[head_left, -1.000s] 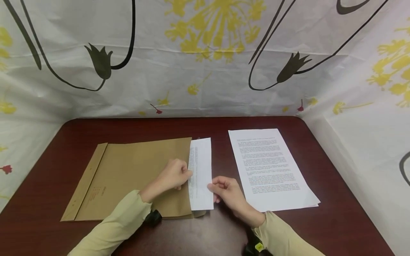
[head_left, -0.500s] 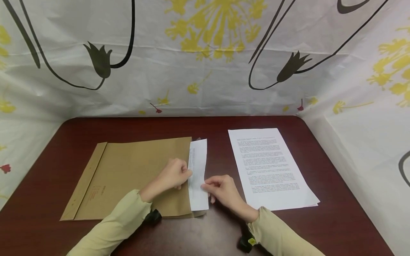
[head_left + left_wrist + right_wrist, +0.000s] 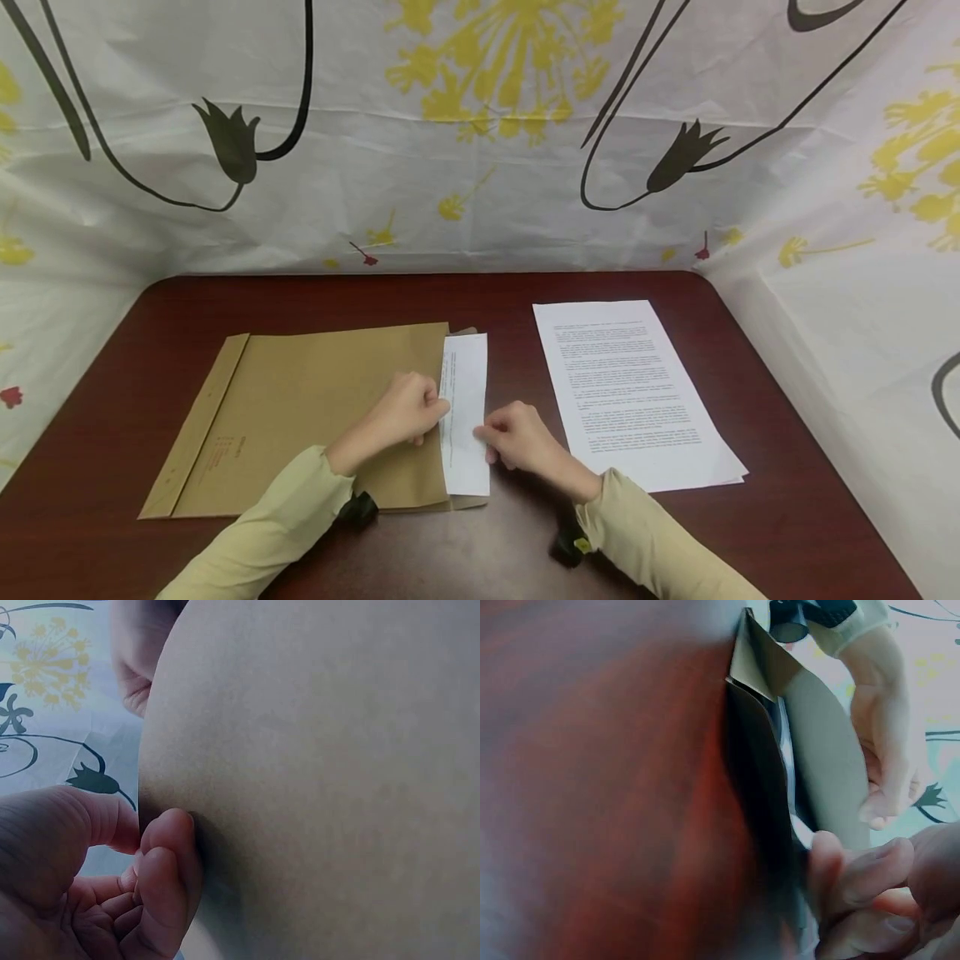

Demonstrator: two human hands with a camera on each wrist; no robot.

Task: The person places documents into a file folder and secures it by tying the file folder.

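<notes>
Paper, white and printed with lines of small dark text, juts as a narrow strip from the mouth at the right-hand end of a flat brown paper envelope; how many sheets it comprises cannot be told. Left hand keeps a closed grip, thumb against bent fingers, pinching the upper layer of the envelope at the middle of its mouth; the right wrist view shows that layer raised above the lower one, with a gap between them. Right hand has its fingers curled in and its grip closed at the outer edge of the strip, thumb and forefinger pinching it. The envelope lies flat, a folded band along its left end and small red print near its lower left part. Beyond the right hand, well apart from the envelope, rests a stack of white printed sheets, its edges slightly uneven at the near right corner. Both pale yellow-green sleeves reach in from the near side, a small black device under each wrist. All lies on a glossy reddish-brown desk, enclosed by white cloth patterned with yellow blossoms and dark tulips.
</notes>
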